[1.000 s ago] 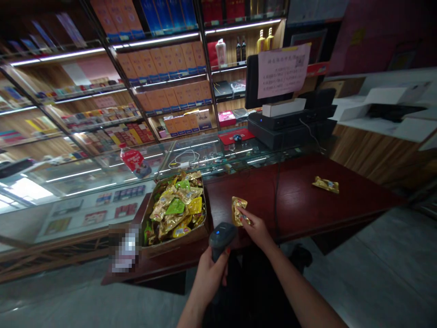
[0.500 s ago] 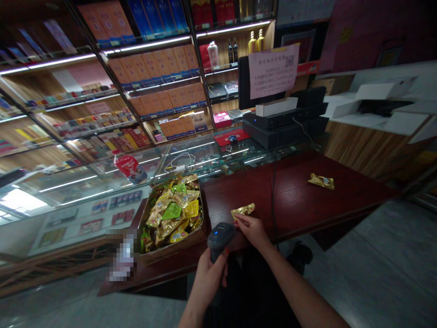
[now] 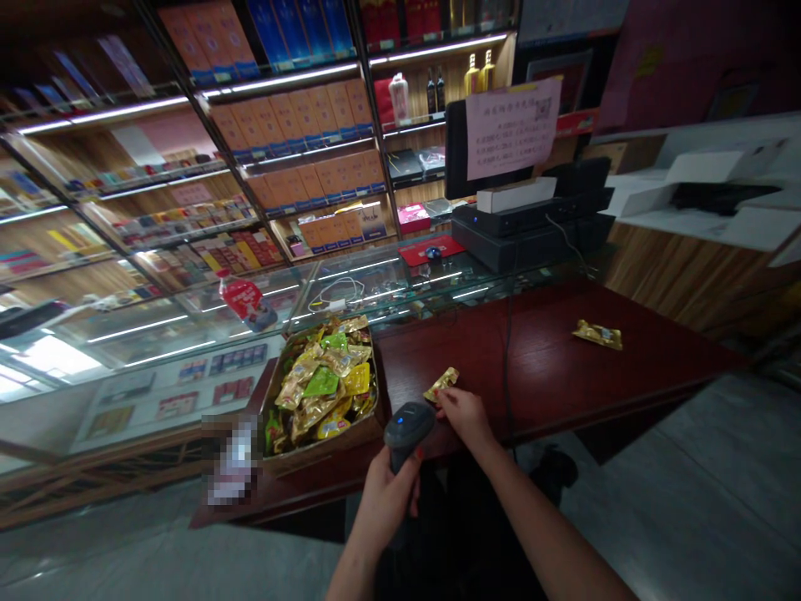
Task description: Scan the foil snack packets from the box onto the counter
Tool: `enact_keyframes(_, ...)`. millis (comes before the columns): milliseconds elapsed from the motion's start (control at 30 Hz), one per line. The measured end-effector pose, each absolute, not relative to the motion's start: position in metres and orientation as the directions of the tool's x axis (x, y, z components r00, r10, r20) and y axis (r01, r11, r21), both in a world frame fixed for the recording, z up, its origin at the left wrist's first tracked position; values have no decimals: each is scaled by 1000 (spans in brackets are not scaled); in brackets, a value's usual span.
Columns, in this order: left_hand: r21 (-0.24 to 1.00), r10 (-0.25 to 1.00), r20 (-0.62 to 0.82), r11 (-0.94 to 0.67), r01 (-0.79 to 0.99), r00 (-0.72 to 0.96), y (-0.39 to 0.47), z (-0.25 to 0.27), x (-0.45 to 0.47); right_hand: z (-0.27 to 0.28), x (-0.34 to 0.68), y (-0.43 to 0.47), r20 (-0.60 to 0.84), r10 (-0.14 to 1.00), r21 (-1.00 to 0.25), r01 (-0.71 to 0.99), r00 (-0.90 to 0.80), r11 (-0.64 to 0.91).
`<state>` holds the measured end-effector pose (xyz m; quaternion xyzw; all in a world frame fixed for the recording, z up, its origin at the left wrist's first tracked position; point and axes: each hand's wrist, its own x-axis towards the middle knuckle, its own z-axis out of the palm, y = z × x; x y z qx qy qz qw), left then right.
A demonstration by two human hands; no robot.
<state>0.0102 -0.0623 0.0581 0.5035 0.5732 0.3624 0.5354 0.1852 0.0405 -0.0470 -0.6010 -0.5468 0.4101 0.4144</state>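
My left hand (image 3: 388, 492) is wrapped round the grip of a dark grey handheld barcode scanner (image 3: 408, 424), whose head points away over the table edge and shows a blue light. With closed fingertips my right hand (image 3: 464, 417) pinches the near end of a small gold snack packet (image 3: 441, 383) just above or on the dark red table; I cannot tell which. Left of the scanner stands an open cardboard box (image 3: 325, 455) heaped with gold, green and yellow snack packets (image 3: 321, 381). Another gold packet (image 3: 598, 335) lies alone at the table's right.
The red-brown table (image 3: 538, 359) meets a glass display counter (image 3: 250, 334) bearing a red pouch (image 3: 245, 302). A black cable (image 3: 508, 359) crosses the tabletop. Behind stand a monitor with a pink notice (image 3: 514, 129), a black cash drawer (image 3: 526, 242) and stocked shelves.
The gold packet in my right hand has turned, its far end now pointing more away from me. My left hand keeps hold of the scanner. The whole view has shifted slightly.
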Motion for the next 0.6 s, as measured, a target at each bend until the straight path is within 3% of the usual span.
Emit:
enact_keyframes(167,951,957,-273,254,174,99,-64,61,10,-40,187,46,-9,991,-892,447,134,-69)
enact_keyframes(433,948,955,-281,261,181,98,-65,57,10,-48,182,36,177,975,-767,640,138,49)
enact_keyframes(600,943,952,-293,271,195,94,-67,54,7,-39,189,38,176,969,-687,726,175,-6)
